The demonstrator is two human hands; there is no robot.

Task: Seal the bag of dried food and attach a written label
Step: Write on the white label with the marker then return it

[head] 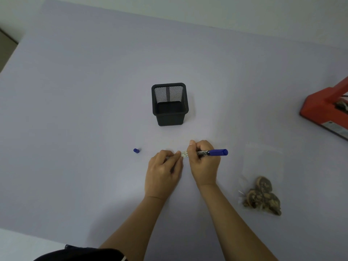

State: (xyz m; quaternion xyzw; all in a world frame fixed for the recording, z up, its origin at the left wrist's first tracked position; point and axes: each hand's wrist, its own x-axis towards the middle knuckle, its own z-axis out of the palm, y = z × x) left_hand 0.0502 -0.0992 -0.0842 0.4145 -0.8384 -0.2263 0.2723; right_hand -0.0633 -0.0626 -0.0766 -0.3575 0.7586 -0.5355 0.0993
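Note:
A small white label (184, 154) lies on the table between my hands, with some writing on it. My left hand (162, 171) pinches its left end. My right hand (204, 162) grips a blue permanent marker (214, 152) lying sideways, its blue rear end pointing right and its tip hidden over the label. The marker's blue cap (136, 150) stands apart to the left. A clear plastic bag (263, 166) of brown dried food (262, 196) lies flat at the right; whether its top is sealed I cannot tell.
A black mesh pen holder (170, 104) stands behind my hands, nothing visible inside it. A red heat sealer (325, 108) sits at the right edge. The pale lilac table (84, 91) stretches wide to the left and far side.

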